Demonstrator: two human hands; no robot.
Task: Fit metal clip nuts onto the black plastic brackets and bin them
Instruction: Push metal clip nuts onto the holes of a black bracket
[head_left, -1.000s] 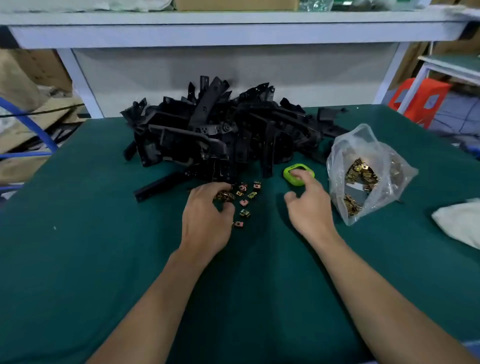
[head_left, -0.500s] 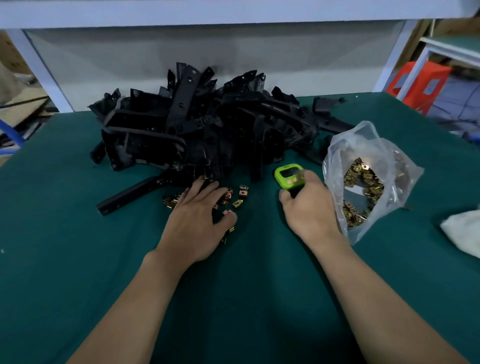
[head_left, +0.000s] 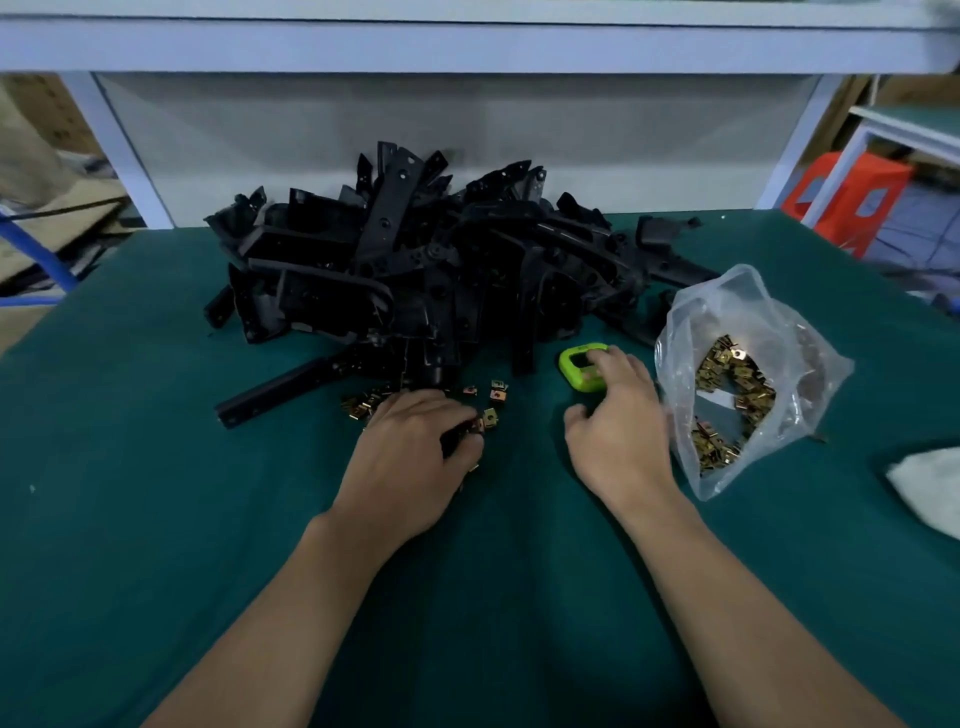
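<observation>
At the green bench top (head_left: 156, 545), I am looking down over both of the person's bare forearms reaching toward the far side. The left hand (head_left: 410, 457) is lying palm down on a scatter of loose clip nuts (head_left: 494, 396), its fingers curled under toward the thumb; I cannot tell whether it is actually gripping any of them. More of the brass-coloured nuts are showing just left and just right of its knuckles.

The right hand (head_left: 618, 431) is reaching to a small lime-green gadget (head_left: 576, 373). Its fingertips are resting on the gadget's right side while the thumb is standing apart over the bench top, so nothing is being pinched.

The pile of black plastic brackets (head_left: 415, 280) is sitting just beyond both hands, heaped across the far middle of the bench. One long bracket (head_left: 291, 391) is jutting out of it toward the near left.

A clear plastic bag (head_left: 748, 332), holding many more clip nuts, is slumping just right of the right hand. A white cloth (head_left: 930, 483) is lying at the right edge. An orange stool (head_left: 852, 197) is standing beyond the bench, far right.
</observation>
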